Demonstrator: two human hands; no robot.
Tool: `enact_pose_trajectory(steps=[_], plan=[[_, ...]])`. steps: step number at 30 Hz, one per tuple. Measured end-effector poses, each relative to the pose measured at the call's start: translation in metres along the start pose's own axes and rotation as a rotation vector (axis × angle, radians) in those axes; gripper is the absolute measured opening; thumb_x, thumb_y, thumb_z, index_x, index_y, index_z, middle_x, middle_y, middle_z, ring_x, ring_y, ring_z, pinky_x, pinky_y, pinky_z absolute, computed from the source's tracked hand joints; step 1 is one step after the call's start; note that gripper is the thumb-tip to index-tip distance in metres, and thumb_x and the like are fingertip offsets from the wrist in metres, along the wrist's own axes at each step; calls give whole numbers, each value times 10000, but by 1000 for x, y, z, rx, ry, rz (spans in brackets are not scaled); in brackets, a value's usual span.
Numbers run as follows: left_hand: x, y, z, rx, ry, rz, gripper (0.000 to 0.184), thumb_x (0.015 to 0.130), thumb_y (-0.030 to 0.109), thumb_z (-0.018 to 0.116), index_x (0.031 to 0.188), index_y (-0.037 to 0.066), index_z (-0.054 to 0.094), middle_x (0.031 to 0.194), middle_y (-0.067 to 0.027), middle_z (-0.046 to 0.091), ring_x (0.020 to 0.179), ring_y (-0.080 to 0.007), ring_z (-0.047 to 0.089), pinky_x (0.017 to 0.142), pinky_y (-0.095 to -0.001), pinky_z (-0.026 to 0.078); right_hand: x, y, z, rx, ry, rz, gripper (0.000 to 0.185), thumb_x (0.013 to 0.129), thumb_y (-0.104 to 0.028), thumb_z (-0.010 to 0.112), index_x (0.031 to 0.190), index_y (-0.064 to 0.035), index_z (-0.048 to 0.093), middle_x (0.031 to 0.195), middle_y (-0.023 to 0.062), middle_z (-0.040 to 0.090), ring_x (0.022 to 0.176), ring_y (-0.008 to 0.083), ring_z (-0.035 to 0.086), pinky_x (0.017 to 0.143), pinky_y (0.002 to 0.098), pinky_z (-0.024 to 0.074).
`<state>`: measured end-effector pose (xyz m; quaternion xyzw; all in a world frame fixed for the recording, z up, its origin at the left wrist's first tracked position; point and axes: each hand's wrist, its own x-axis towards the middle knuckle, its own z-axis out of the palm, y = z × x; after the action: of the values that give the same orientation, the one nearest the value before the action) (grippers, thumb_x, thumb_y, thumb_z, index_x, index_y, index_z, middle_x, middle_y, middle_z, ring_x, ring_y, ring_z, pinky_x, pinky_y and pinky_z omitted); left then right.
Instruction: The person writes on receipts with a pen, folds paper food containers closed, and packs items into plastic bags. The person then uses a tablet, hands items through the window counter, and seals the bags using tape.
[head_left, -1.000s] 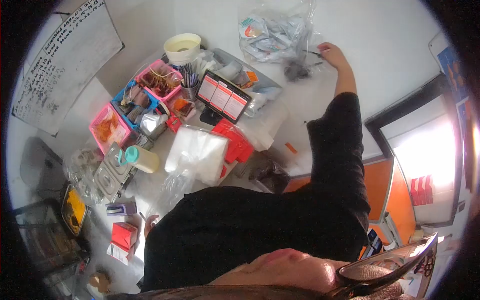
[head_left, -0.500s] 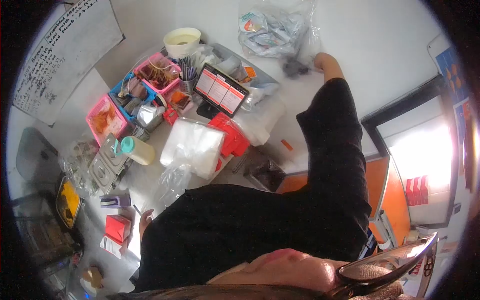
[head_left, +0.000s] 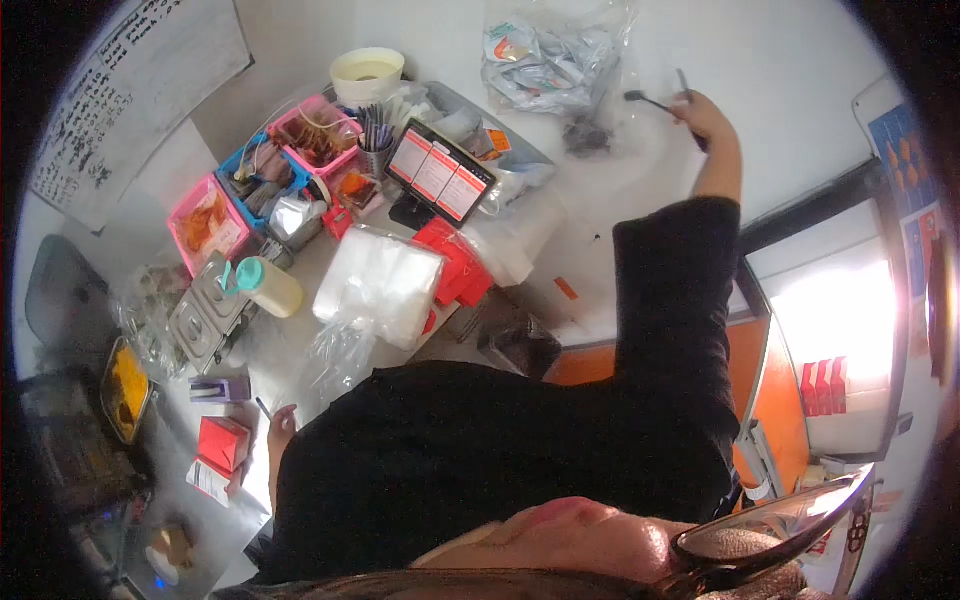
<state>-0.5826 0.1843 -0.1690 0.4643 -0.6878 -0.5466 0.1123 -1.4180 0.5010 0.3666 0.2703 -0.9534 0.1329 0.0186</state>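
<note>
My right hand point(head_left: 708, 115) is raised at the far wall, its fingers closed around thin black cutlery point(head_left: 655, 102). One piece has a small rounded end, but its exact kind is too small to tell. To its left, a clear bag holds silver-grey packets point(head_left: 555, 65), with a dark bundle point(head_left: 586, 137) below it. Low on the left, my left hand point(head_left: 283, 425) is pinched around a dark pen point(head_left: 263, 408) above the steel counter. A red box point(head_left: 223, 443) and a purple-and-white box point(head_left: 220, 389) lie beside that hand.
A tablet point(head_left: 440, 172) stands on the counter, behind a stack of clear plastic bags point(head_left: 380, 285). Pink and blue baskets point(head_left: 208, 228), a pen cup point(head_left: 375, 155), a teal-lidded jug point(head_left: 270, 287) and lidded steel pans point(head_left: 200, 325) crowd the left. A whiteboard point(head_left: 140, 100) hangs above.
My right hand has come away from the dark bundle, moving right and slightly up, and black cutlery now shows in it. My left hand keeps the pen. The view has shifted slightly.
</note>
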Motion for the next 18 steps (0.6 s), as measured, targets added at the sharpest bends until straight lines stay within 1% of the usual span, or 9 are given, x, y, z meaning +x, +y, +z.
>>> enact_pose_trajectory(steps=[4,5,6,7,10,11,12,15,18], plan=[[-5,32,7,406,109,183,449,834,197,700,1242,39,599,1223,-225,613,1189,-383,559,1042,-435,424,-106,-52,-20,246,223,-54,403,966,-298,576,1316,-103,616,895,50,662,831,122,585,766,272,465],[-17,57,13,411,204,288,491,824,175,706,1278,40,574,1272,-235,579,1226,-381,529,1067,-437,405,-130,-79,-5,346,254,31,415,931,-265,565,1304,-94,628,886,16,633,770,125,570,721,282,470],[-23,83,18,347,212,117,534,827,177,707,1317,40,547,1330,-241,538,1261,-387,497,1083,-436,390,-145,-101,21,587,217,-97,449,966,-284,610,1360,-71,582,860,-18,531,729,58,425,680,190,375],[-21,86,17,404,197,182,583,833,181,700,1366,46,505,1357,-241,520,1273,-400,483,1091,-437,384,-152,-115,51,643,177,-154,483,960,-260,624,1357,6,554,905,-9,546,761,88,469,714,207,404],[-26,121,9,365,140,-15,779,793,203,714,1472,58,360,1389,-277,476,1306,-421,445,1109,-439,373,-161,-179,185,1046,-121,-201,331,882,-166,679,1146,23,618,1000,37,611,957,181,549,899,316,419],[-24,116,7,354,139,-24,789,789,190,706,1478,56,345,1387,-299,463,1306,-432,440,1108,-436,374,-164,-199,236,1120,-253,-531,232,839,-141,689,1021,-13,622,1020,64,630,996,210,559,936,355,407],[-23,111,5,340,133,-21,800,785,177,698,1485,54,330,1385,-322,450,1306,-444,434,1108,-434,374,-197,-254,267,1030,-292,-326,226,799,-125,612,1001,-34,659,1015,75,632,1011,214,569,915,350,425],[-42,107,-1,266,117,-73,815,777,152,681,1494,47,307,1376,-345,439,1296,-456,439,1101,-438,380,-281,-362,343,1490,-906,-654,106,771,-47,516,876,-52,528,798,89,533,833,201,566,806,386,478],[-54,79,-6,269,204,76,808,772,125,665,1494,43,312,1373,-321,452,1285,-444,449,1094,-439,384,-351,-427,381,1447,-1273,-482,100,849,-97,578,833,-62,486,698,44,476,645,186,534,632,379,483]])
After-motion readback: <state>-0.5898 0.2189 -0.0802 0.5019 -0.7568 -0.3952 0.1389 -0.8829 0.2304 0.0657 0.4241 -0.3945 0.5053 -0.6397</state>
